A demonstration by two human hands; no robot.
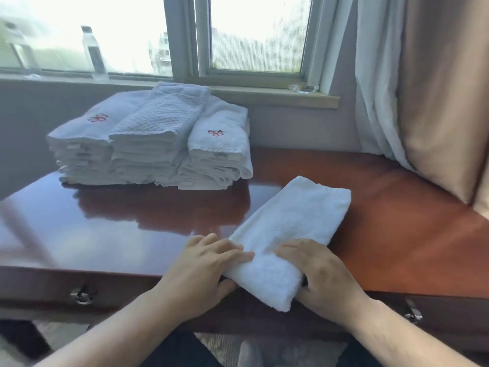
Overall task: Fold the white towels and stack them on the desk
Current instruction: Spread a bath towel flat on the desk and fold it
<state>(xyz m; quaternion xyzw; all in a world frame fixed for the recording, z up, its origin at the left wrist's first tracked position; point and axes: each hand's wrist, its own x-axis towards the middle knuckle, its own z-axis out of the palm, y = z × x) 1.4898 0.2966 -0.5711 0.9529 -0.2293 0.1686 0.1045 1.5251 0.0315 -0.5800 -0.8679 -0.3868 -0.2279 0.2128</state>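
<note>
My left hand [203,263] and right hand [321,271] grip the near end of the long folded white terry towel [293,229] at the glossy red-brown wooden desk's [397,234] front edge, its length running away rightward, so the pile of folded white towels [153,139] lies nearer my left.

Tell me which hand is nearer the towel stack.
Left. The left hand grips the folded towel at its near left edge, on the side of the towel stack; the right hand grips the towel's right edge, farther from it.
</note>
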